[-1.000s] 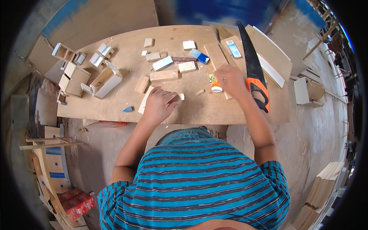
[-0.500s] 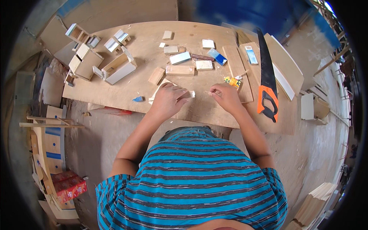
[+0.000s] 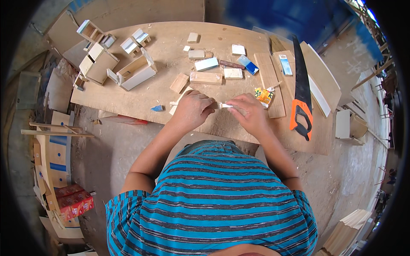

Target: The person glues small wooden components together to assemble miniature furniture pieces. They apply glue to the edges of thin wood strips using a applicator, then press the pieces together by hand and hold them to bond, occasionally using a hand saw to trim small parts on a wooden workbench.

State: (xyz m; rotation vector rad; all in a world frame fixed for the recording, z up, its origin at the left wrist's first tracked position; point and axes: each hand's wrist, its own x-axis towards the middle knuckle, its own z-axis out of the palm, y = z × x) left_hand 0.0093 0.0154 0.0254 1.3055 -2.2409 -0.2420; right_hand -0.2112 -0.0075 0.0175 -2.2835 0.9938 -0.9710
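Observation:
Just above the near edge of the wooden table, my left hand [image 3: 194,110] is closed in a pinch on a small pale piece [image 3: 223,105], perhaps wood. From the other side the fingers of my right hand [image 3: 248,112] are pinched at its right end. The fingers partly cover the piece, so its full shape does not show. Under and beside my left hand lies a flat pale wood strip [image 3: 174,109]. A crumpled yellow wrapper [image 3: 263,95] is just beyond my right hand.
An orange-handled handsaw [image 3: 302,112] lies on the right, beside a long board [image 3: 272,85]. Several wood blocks [image 3: 206,78] are scattered in the middle. Small wooden furniture models [image 3: 139,77] stand at the left. A blue scrap [image 3: 157,108] sits near the front edge.
My right hand has moved left, bringing its fingertips to the small pale piece; before, a gap separated the hands. My left hand has stayed nearly in place.

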